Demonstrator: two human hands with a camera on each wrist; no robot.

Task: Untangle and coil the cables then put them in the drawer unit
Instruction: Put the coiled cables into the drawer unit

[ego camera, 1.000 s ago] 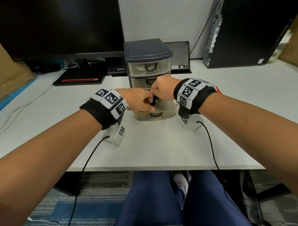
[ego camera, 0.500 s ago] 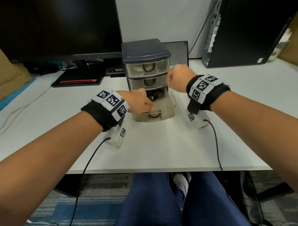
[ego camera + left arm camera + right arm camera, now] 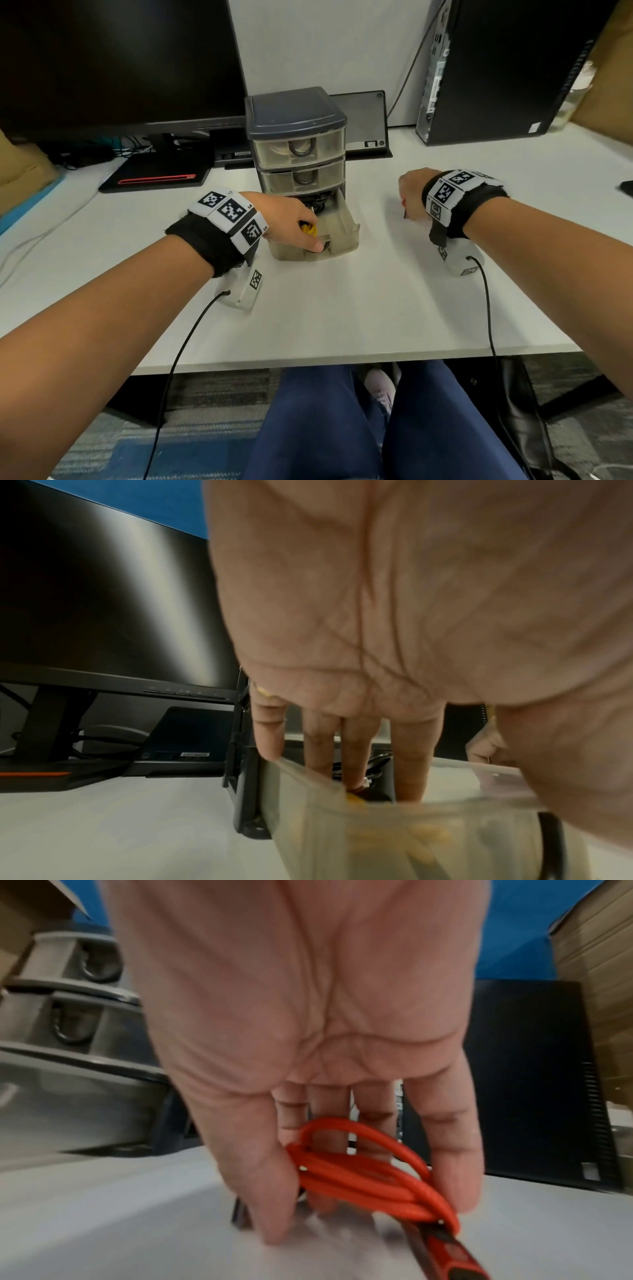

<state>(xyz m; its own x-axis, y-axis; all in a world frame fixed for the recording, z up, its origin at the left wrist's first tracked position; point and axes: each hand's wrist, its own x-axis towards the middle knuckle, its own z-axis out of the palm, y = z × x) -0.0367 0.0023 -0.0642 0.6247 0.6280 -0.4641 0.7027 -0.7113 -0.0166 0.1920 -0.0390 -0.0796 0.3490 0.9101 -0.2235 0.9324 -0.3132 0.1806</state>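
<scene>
A grey drawer unit (image 3: 298, 113) stands mid-table with its bottom drawer (image 3: 346, 233) pulled out. My left hand (image 3: 301, 226) reaches into that drawer. Its straight fingers (image 3: 356, 750) rest on a yellow cable (image 3: 307, 229) seen through the clear front (image 3: 428, 834), and the thumb lies outside on the drawer front. A black cable (image 3: 319, 202) lies at the back of the drawer. My right hand (image 3: 409, 202) hovers just over the table to the right of the unit. It pinches a coiled red cable (image 3: 359, 1175) between thumb and fingers, and its plug hangs below.
A dark monitor (image 3: 120, 61) stands behind left, with a black device with a red stripe (image 3: 157, 174) under it. A PC tower (image 3: 507, 68) is at the back right. Cardboard (image 3: 20, 171) leans at the far left. The table's front edge (image 3: 342, 356) is close to my legs.
My right hand left the open drawer and swung right and down toward the table with the red cable. The left hand stayed in the bottom drawer.
</scene>
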